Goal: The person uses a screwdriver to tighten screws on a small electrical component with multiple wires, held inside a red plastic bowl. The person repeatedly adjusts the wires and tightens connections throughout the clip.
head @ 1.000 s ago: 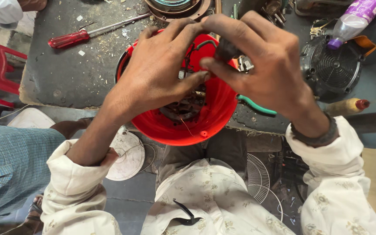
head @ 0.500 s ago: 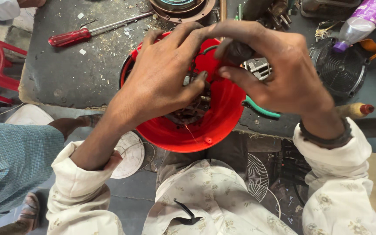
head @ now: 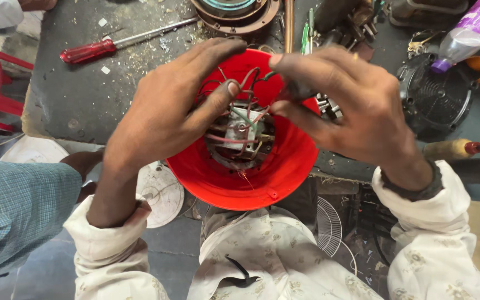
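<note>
Workbench edge: red housing beneath both hands, wiring between.

A round red plastic housing sits tipped open-side up between both sets of fingers. Deep inside it, just under the fingertips, a small grey switch block lies tangled in red and dark wires.

Both arms wear cream sleeves with a faint flower print, pushed up in bunched folds at lower left and lower right; a dark band circles the right wrist.
</note>
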